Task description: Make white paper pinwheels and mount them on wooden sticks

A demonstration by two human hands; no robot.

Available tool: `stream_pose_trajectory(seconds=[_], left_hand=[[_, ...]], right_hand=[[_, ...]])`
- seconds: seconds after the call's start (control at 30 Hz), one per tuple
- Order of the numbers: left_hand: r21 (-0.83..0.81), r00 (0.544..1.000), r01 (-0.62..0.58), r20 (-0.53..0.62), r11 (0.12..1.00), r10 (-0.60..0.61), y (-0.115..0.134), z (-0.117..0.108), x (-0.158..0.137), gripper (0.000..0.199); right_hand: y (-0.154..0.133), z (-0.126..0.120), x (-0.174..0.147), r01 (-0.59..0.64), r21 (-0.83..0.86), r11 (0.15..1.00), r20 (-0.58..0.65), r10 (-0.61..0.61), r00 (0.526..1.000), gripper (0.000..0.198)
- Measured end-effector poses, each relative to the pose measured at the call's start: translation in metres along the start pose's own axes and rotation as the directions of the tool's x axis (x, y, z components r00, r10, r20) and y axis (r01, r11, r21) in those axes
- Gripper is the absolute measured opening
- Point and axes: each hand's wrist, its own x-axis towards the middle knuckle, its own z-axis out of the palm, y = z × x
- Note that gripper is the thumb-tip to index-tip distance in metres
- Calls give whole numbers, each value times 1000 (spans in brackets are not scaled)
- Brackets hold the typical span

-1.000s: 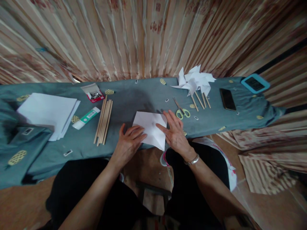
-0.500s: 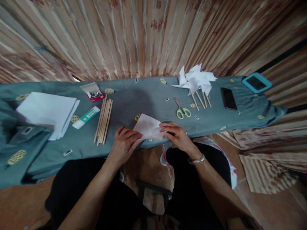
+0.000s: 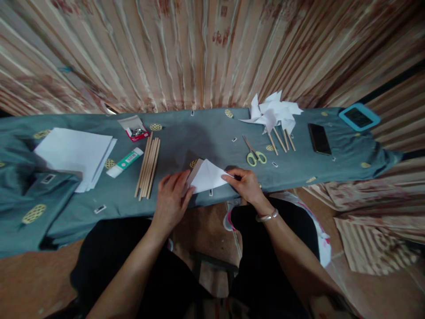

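Observation:
A small white sheet of paper [image 3: 210, 176], folded to a roughly triangular shape, is between my hands at the table's front edge. My right hand [image 3: 245, 182] pinches its right corner between thumb and fingers. At the paper's left edge, my left hand [image 3: 173, 197] holds it with the thumb on the near side and the fingers along the far side. Wooden sticks [image 3: 148, 168] lie in a bundle just left of my left hand. Green-handled scissors [image 3: 255, 155] rest beyond my right hand, blades pointing away.
A paper stack [image 3: 75, 153], a glue tube [image 3: 125, 162] and an open red-and-white box [image 3: 135, 129] of small metal pieces lie left. Paper pinwheels [image 3: 274, 113] on sticks, a phone [image 3: 319, 138] and a blue-framed tablet [image 3: 359, 117] lie right. A curtain [image 3: 186, 53] hangs behind.
The paper has gone from a wider, flatter shape to a narrower, more triangular one. My left fingers have spread along its left edge, and my right fingers have closed on its right corner.

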Motion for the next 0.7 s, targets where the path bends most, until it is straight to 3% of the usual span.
stream_pose_trajectory(seconds=[0.13, 0.23, 0.43, 0.7], left_hand=[[83, 979, -204, 0, 975, 205, 33, -5, 1, 41], [51, 946, -301, 143, 952, 291, 53, 5, -2, 45], [121, 947, -239, 249, 963, 204, 44, 25, -6, 58], [148, 932, -212, 328, 966, 154, 35, 25, -1, 55]], right_hand=[[-5, 0, 5, -33, -39, 999, 24, 34, 999, 20], [-11, 1, 8, -34, -90, 995, 35, 37, 999, 20], [-20, 4, 13, -48, -201, 978, 7, 50, 999, 18], [-18, 9, 16, -41, -242, 969, -16, 39, 999, 12]])
